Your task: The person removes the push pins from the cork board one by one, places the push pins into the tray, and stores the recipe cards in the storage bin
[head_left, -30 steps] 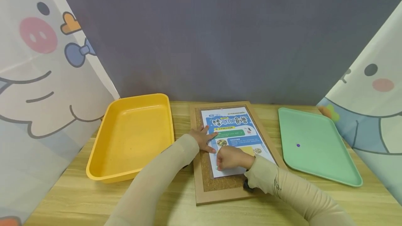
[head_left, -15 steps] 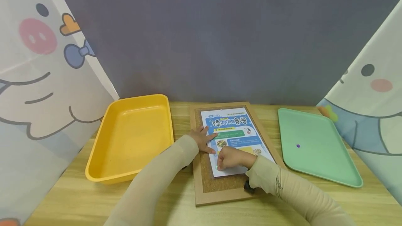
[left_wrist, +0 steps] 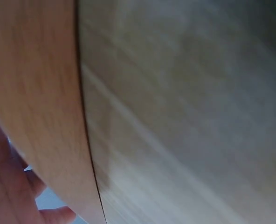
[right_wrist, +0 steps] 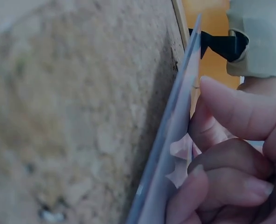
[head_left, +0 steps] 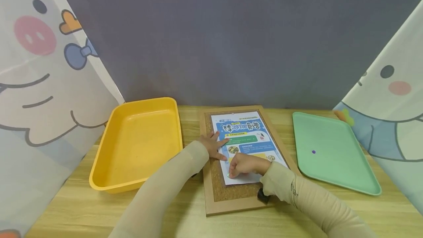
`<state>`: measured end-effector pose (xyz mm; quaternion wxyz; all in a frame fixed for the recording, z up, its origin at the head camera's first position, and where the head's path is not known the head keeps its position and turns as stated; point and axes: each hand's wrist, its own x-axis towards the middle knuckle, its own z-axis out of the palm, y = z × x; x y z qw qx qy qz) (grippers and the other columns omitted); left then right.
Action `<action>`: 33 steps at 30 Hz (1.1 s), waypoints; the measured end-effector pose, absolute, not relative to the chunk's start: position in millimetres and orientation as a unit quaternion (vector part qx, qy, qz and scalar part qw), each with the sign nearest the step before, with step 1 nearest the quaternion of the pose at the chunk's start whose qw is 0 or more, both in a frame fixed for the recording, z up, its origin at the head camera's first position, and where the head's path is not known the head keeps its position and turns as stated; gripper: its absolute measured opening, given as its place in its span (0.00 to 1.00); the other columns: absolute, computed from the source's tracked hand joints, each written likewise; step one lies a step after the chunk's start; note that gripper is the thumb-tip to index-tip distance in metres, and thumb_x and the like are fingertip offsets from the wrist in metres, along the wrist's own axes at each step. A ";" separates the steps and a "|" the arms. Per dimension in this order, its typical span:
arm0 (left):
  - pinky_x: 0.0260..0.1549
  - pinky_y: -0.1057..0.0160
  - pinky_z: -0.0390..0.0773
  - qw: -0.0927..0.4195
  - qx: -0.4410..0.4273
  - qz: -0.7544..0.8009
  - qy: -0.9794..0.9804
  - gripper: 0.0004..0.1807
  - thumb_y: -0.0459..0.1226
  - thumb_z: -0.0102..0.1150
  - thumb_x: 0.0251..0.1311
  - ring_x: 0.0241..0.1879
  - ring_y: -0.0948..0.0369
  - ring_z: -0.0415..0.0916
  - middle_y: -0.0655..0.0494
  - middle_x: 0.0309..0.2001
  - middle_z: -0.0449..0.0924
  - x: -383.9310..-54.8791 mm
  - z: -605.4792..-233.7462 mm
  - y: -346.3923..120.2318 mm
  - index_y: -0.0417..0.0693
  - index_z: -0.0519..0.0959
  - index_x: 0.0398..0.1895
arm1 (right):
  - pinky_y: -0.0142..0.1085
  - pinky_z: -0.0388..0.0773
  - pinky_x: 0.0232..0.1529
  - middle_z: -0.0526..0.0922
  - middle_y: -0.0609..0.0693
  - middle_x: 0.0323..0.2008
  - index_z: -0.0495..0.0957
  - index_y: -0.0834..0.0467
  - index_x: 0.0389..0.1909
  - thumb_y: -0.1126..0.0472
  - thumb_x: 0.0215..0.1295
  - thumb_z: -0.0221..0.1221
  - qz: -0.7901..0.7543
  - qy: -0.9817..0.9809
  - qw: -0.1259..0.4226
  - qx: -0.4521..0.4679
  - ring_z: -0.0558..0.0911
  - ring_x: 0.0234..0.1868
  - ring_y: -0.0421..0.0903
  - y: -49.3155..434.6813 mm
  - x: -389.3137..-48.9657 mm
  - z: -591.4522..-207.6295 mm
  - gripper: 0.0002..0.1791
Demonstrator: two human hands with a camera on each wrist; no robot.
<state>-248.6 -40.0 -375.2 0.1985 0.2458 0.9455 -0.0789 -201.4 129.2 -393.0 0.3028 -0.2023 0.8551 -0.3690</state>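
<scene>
A printed sheet [head_left: 244, 146] with blue graphics lies on a wood-framed cork board [head_left: 231, 194]. My left hand [head_left: 212, 146] rests on the sheet's left edge with its fingers spread; in the left wrist view only part of it shows beside the wooden frame [left_wrist: 44, 93]. At the sheet's lower left corner my right hand [head_left: 246, 165], fingers curled, holds a small green thumbtack [head_left: 228, 175] against the paper, mostly hidden by the fingertips. Close up, the right wrist view shows the curled fingers [right_wrist: 236, 168] against the sheet, whose near edge stands slightly off the cork.
To the left stands a deep yellow tray [head_left: 94, 179]. A flat green tray [head_left: 337, 172] on the right bears a small purple thumbtack [head_left: 314, 152]. A pale tack [head_left: 232, 113] sits at the sheet's top edge. A grey panel [head_left: 211, 39] rises behind the table.
The left hand stays spread in place. My right hand keeps to the lower left corner of the sheet, with only a slight shift of the fist and wrist.
</scene>
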 end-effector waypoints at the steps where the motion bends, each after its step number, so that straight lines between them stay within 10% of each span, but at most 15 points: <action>1: 0.67 0.47 0.53 0.198 0.245 -0.082 0.945 0.46 0.70 0.45 0.56 0.74 0.52 0.37 0.52 0.77 0.37 -248.5 -375.2 -39.7 0.71 0.45 0.76 | 0.25 0.54 0.15 0.75 0.42 0.15 0.83 0.65 0.23 0.71 0.55 0.64 -0.373 0.853 0.308 -0.198 0.58 0.12 0.34 129.9 -201.7 -393.3 0.04; 33: 0.66 0.44 0.52 0.200 0.255 -0.071 0.943 0.46 0.69 0.45 0.58 0.74 0.50 0.37 0.50 0.77 0.37 -252.1 -374.4 -39.3 0.69 0.45 0.77 | 0.31 0.58 0.27 0.78 0.44 0.22 0.82 0.67 0.26 0.70 0.57 0.62 -0.385 0.841 0.332 -0.188 0.65 0.24 0.39 134.8 -209.5 -390.9 0.04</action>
